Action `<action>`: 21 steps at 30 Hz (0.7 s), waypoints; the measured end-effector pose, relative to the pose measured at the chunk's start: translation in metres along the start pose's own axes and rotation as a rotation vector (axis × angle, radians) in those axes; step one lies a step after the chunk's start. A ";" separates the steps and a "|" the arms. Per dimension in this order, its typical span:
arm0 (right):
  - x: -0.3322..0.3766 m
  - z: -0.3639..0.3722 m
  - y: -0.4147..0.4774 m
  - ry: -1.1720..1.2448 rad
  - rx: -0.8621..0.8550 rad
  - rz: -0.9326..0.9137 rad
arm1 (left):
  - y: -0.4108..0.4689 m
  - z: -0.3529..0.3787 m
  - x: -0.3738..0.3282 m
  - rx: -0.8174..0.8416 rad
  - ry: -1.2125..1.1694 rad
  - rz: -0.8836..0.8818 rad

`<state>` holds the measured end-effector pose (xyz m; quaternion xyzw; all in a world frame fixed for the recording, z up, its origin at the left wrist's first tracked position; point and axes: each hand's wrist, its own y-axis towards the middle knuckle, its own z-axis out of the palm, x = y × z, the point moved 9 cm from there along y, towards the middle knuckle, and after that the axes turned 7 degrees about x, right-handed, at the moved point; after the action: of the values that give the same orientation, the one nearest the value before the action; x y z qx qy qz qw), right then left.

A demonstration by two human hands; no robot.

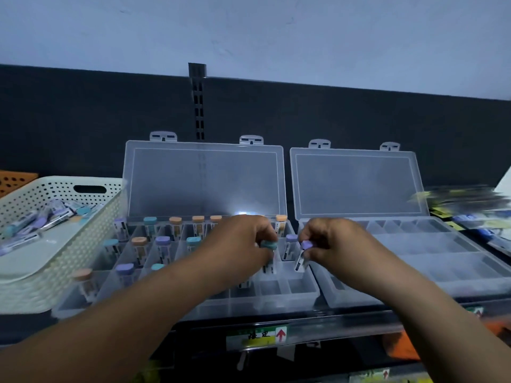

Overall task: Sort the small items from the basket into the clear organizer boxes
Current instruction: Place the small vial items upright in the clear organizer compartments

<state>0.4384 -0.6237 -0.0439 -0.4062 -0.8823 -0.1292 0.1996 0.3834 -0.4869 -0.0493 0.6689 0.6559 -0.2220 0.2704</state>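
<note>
Item one: our left hand (243,239) pinches a teal-capped tube (268,246), upright over the right-hand compartments of the left organizer box (249,302). Item two: our right hand (331,241) pinches a purple-capped tube (302,255), tilted, at that box's right edge. We count more capped tubes standing in its left and far cells. Right organizer box (414,261): lid up, just beside. White basket (55,266), left, holds loose tubes (49,217).
</note>
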 end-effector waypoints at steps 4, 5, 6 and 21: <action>-0.002 0.017 0.006 -0.002 0.030 -0.038 | 0.003 0.012 0.005 0.039 0.018 -0.026; -0.004 0.019 0.008 -0.013 0.033 -0.033 | 0.004 0.014 0.005 0.044 0.022 -0.024; -0.005 0.022 0.009 -0.022 0.034 -0.030 | 0.004 0.017 0.005 0.049 0.032 -0.021; -0.009 0.038 0.009 -0.055 0.094 -0.073 | 0.003 0.033 0.001 0.063 0.191 0.076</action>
<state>0.4412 -0.6097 -0.0812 -0.3671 -0.9068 -0.0834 0.1894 0.3880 -0.5077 -0.0741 0.7196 0.6456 -0.1673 0.1934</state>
